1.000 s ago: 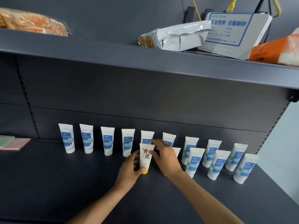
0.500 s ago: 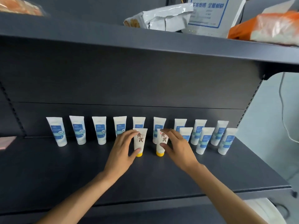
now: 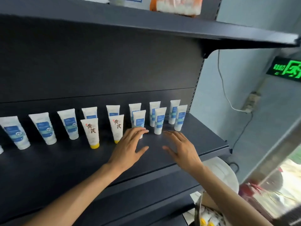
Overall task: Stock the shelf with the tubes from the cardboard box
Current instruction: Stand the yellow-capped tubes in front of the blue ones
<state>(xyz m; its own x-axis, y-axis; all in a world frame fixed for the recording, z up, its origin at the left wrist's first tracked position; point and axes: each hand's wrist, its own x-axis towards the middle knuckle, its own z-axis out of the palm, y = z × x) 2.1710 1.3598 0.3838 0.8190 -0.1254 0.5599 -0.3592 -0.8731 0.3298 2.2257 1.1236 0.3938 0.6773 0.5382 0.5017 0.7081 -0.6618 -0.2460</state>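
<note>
Both hands drawn back off 2 yellow-capped tubes (image 3: 92,132), left hand (image 3: 128,149) and right hand (image 3: 182,147) grip open, empty

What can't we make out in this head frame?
- Cardboard box: cut off by the bottom edge and covered by the right forearm; tube count unknown.
- Front-row blue-label tube: base hidden behind the left hand; contact unclear.
- Blue labels: print too small and blurred.
- Top-shelf items: cropped by the top edge.

Two yellow-cap tubes (image 3: 91,132) (image 3: 117,128) read 黄芪; green exit sign (image 3: 286,69) w/ running-figure pictogram.
</note>
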